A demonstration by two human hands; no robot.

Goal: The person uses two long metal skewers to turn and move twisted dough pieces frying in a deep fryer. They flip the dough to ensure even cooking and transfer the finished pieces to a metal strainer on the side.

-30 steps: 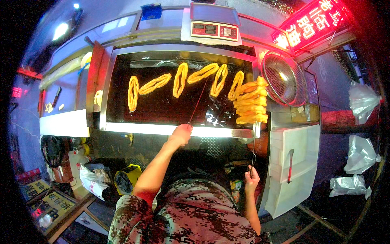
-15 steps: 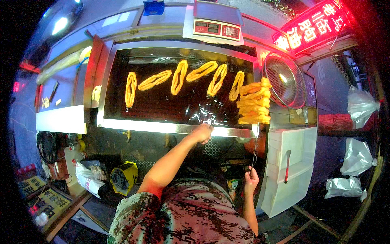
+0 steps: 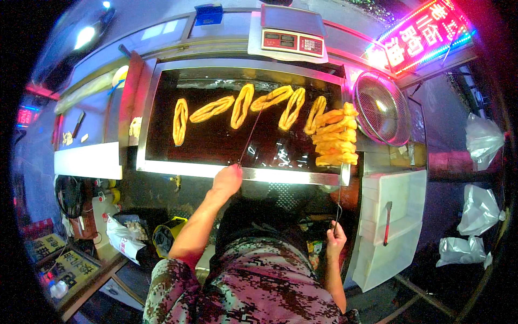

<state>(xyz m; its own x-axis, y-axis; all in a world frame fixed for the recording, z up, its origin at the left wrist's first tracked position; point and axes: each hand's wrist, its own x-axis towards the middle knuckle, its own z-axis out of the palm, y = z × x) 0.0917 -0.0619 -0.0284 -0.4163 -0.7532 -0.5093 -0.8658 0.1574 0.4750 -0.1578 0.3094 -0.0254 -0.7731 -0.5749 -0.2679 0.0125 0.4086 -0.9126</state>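
Observation:
Several golden fried dough rings (image 3: 244, 106), long and narrow, float in dark oil in a wide rectangular fryer (image 3: 186, 167). My left hand (image 3: 227, 180) is at the fryer's near rim, closed on a long thin rod (image 3: 250, 139). The rod slants over the oil, its far end at a dough ring (image 3: 275, 97) in the middle. My right hand (image 3: 335, 242), lower right, grips a thin metal skewer (image 3: 339, 201) that runs up to a stack of fried dough (image 3: 335, 141) at the fryer's right end. How the stack sits on the skewer is hidden.
A round wire-mesh basket (image 3: 382, 108) stands right of the fryer, above white plastic bins (image 3: 393, 200) with a red-handled tool (image 3: 388, 223). A scale (image 3: 292, 42) sits behind the fryer. Plastic bags (image 3: 475, 209) hang far right; a lit red sign (image 3: 423, 38) glows at upper right.
My left hand has moved left along the near rim, and its rod now reaches a middle dough ring. My right hand and the stack stay nearly in place. The whole view has shifted slightly.

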